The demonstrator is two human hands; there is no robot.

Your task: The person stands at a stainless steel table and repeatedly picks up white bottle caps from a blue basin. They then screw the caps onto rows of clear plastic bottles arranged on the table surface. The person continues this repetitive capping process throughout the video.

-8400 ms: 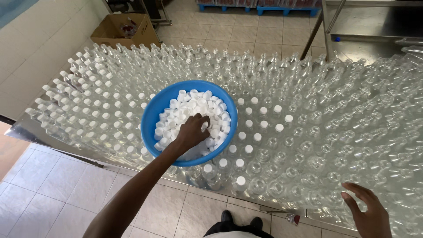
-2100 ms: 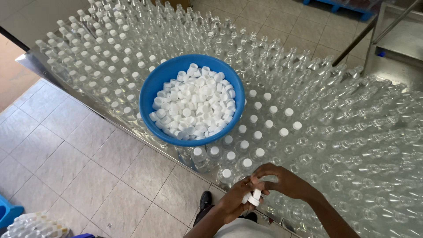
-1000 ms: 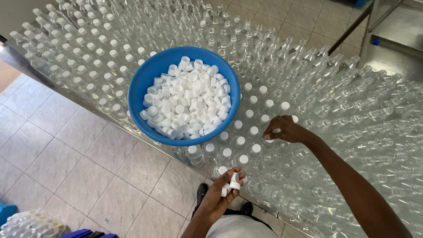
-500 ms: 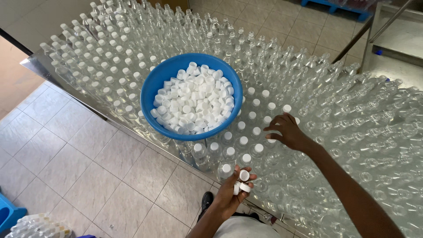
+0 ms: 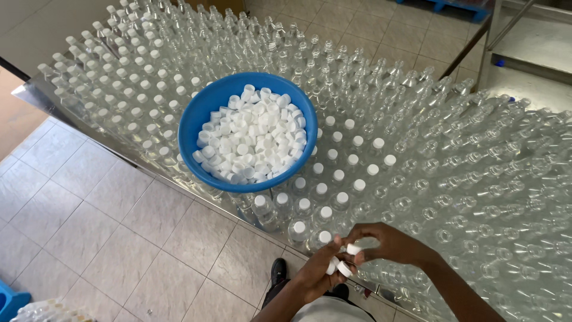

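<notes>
A blue bowl heaped with white caps rests on top of a table packed with clear plastic bottles. Some bottles near the bowl wear white caps; those to the right stand uncapped. Low in the view, near the table's front edge, my left hand cups a few white caps. My right hand meets it, its fingertips pinching one white cap from that handful.
The metal table edge runs diagonally above a beige tiled floor. A steel frame stands at the upper right. A blue crate corner and more bottles lie at the lower left. My shoe shows below.
My right hand has drawn back from the capped bottles near the bowl to my left hand and now pinches a cap there. The view has shifted slightly.
</notes>
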